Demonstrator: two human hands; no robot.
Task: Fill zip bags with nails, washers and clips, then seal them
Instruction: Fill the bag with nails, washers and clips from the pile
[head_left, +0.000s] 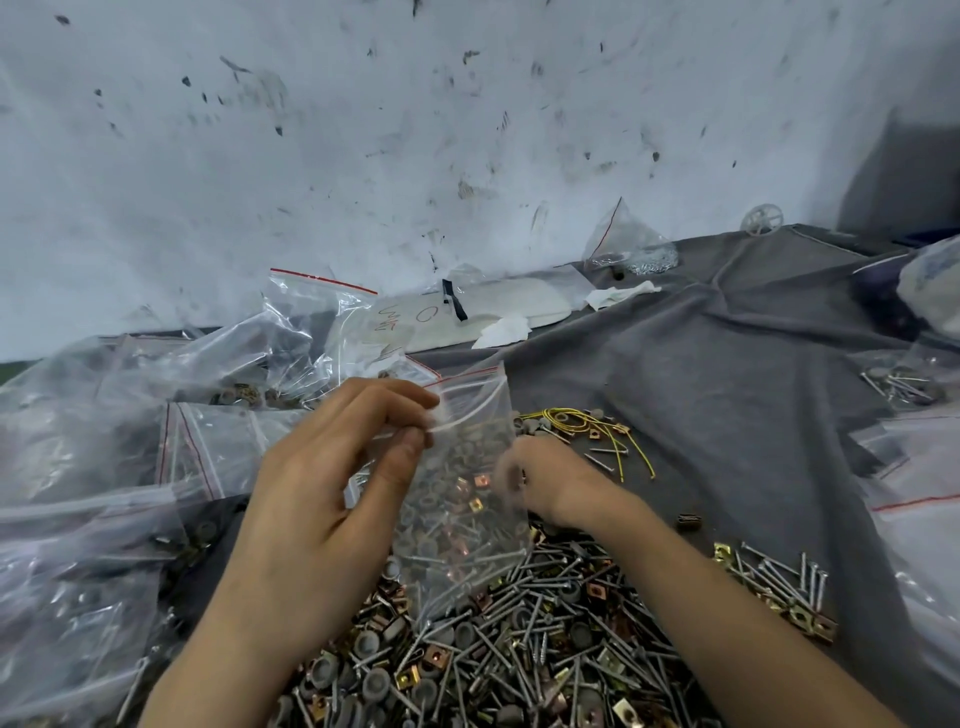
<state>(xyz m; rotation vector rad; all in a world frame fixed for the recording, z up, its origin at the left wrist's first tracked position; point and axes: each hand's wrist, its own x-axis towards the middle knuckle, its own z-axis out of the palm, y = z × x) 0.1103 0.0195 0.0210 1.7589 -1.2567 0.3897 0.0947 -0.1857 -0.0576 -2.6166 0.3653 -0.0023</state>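
The left hand (322, 483) pinches the top edge of the bag (462, 525) at the zip strip, between the thumb and the curled fingers. The bag hangs upright with its mouth up, and its lower end reaches the pile (519, 654). Nails, washers and clips are inside the bag. The right hand (545, 483) is just beside the right edge of the bag, about half way down. Its fingers are blurred, so I cannot tell if they are curled or if they hold something.

The pile of nails, gray washers and brass clips lies under both forearms and goes down to the bottom edge of the view. To the right of it, apart, lies a small group (779, 587) of nails and clips. Just behind the right hand lies a yellow wire (613, 436) among a few loose parts.

Everything lies on a gray cloth (727, 374), which is bare to the right of the right hand and behind it. On the left a heap (104, 467) of clear bags comes close to the left hand. More bags (914, 493) lie at the right edge. At the far side, a white board (498, 306) and tissues (504, 332) lie along a stained wall (415, 130).
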